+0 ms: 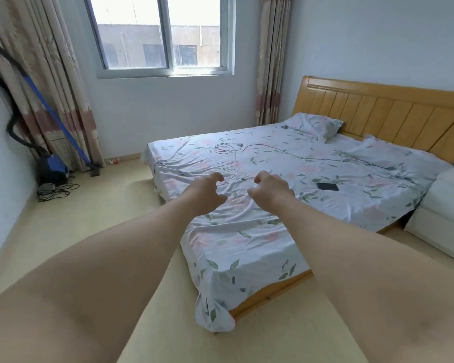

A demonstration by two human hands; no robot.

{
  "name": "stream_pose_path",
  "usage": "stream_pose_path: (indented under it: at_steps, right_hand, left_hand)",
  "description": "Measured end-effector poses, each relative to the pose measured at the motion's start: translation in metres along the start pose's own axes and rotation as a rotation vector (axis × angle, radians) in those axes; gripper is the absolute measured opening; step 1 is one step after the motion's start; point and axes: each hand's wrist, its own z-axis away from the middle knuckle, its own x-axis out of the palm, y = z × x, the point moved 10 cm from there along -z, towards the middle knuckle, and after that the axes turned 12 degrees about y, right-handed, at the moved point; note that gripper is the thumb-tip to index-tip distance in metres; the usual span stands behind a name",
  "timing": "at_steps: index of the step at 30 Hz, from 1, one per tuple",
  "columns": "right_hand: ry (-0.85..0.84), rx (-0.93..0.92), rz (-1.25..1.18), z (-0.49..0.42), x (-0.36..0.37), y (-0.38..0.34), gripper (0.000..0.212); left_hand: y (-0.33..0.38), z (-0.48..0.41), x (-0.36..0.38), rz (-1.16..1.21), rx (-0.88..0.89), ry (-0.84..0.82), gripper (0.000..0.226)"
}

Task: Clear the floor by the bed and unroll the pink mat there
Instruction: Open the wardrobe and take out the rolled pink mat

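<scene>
over the foot of the bed, two empty hands

above the rumpled floral sheet we hold both arms out straight ahead. our left hand (207,191) and right hand (269,189) hover side by side, near each other but apart. on each, the fingers are loosely hooked and the thumb stands away from them, gripping nothing.

the bed (247,244) lies with its long axis running from the wooden headboard (378,111) at far right down toward us at the left. two pillows (315,125) sit against the headboard. a thin white cable (228,148) loops on the sheet beyond our hands, and a dark flat phone (327,186) rests to the right of them.

the pale floor (95,213) beside the bed's left edge stretches lengthwise from us toward the window (163,35) wall. at its far left corner a blue vacuum cleaner (53,166) stands, its tube leaning up against the curtain (50,74), and a tangle of dark cords (55,189) lies on the floor just in front of it.

where the pink mat lies, and which way it points, we cannot tell.
</scene>
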Motion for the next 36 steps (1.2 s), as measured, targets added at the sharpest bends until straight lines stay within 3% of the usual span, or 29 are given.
stream_pose_path:
  at_steps: [5,17,21,25,36]
  right_hand:
    - [0.009,0.09,0.036,-0.07,-0.004,0.06,0.041]
    - [0.181,0.425,0.068,-0.256,-0.044,0.194,0.04]
    - [0.267,0.543,0.124,-0.273,-0.071,0.256,0.036]
    - [0.415,0.676,0.056,-0.282,-0.112,0.332,0.018]
    - [0.612,0.809,0.127,-0.323,-0.263,0.544,0.036]
  left_hand:
    - [0.052,-0.083,0.058,0.029,0.107,-0.069,0.052]
    - [0.219,-0.303,0.16,0.077,0.552,-0.191,0.05]
    - [0.286,-0.322,0.209,0.087,0.694,-0.284,0.05]
    - [0.355,-0.334,0.256,0.125,0.795,-0.356,0.05]
    - [0.628,-0.348,0.352,0.271,1.03,-0.405,0.051]
